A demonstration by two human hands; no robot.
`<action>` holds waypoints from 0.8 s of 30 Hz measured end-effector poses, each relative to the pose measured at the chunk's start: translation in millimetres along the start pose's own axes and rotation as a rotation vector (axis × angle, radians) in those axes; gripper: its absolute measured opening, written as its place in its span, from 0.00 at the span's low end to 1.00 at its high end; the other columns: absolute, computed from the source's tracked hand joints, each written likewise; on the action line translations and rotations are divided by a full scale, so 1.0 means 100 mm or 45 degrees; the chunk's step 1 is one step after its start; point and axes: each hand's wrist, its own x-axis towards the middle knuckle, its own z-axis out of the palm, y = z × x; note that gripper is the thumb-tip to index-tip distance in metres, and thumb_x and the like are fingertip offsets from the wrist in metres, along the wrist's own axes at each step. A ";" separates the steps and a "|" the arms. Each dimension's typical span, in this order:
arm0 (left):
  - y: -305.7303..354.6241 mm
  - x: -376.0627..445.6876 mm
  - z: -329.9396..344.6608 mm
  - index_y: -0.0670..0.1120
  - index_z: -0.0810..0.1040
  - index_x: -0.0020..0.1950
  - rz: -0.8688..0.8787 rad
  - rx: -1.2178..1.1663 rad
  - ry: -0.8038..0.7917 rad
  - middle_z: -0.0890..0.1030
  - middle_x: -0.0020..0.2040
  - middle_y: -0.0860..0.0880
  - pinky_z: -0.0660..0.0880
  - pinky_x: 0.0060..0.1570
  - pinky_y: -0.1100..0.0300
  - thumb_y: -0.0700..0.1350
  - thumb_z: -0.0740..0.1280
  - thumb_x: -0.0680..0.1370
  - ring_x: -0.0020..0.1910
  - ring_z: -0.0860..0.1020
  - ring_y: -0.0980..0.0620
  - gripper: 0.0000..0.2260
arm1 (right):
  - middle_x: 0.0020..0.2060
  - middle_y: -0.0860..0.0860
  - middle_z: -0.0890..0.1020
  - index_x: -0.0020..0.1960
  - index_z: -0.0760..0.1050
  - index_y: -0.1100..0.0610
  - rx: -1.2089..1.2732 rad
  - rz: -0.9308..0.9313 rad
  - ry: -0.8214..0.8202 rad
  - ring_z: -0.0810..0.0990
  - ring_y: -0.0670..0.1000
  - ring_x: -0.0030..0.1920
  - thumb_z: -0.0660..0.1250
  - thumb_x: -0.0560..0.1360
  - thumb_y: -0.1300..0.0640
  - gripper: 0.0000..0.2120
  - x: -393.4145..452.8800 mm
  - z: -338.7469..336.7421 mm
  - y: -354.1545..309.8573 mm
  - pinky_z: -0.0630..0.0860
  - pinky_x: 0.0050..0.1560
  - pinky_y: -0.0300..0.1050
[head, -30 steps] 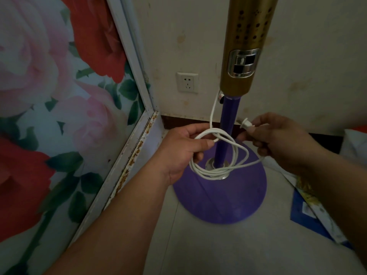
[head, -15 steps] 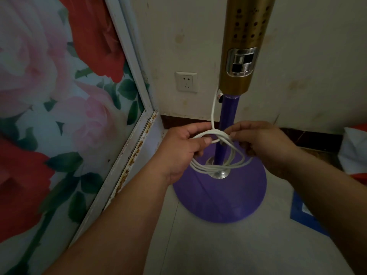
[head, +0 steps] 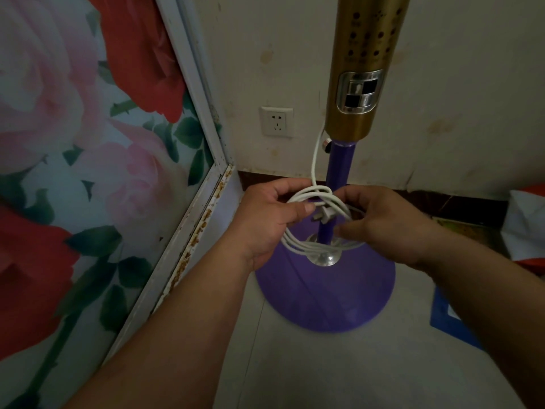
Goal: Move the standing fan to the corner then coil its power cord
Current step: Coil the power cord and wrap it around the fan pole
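Fan (head: 343,178) stands in far corner by wall w/ socket (head: 276,121). Cord (head: 312,199) is looped in front of pole. Left hand (head: 267,219) grips the loops; right hand (head: 380,219) curls round them too, plug (head: 326,215) between. Risk: slack grip, coil springs apart.

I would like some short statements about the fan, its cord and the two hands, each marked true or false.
1. The left hand holds the coiled white power cord. True.
2. The plug is in the wall socket. False: it hangs at the coil, and the socket is free.
3. The fan's base is purple. True.
4. The right hand grips the gold column. False: it is down at the coil.
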 end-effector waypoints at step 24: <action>-0.02 0.05 0.14 0.50 0.88 0.49 -0.035 0.119 0.248 0.87 0.38 0.51 0.74 0.33 0.68 0.43 0.71 0.79 0.32 0.81 0.61 0.05 | 0.56 0.51 0.76 0.58 0.83 0.54 -0.187 -0.447 0.827 0.78 0.51 0.57 0.78 0.68 0.51 0.19 -0.08 0.39 -0.03 0.78 0.56 0.43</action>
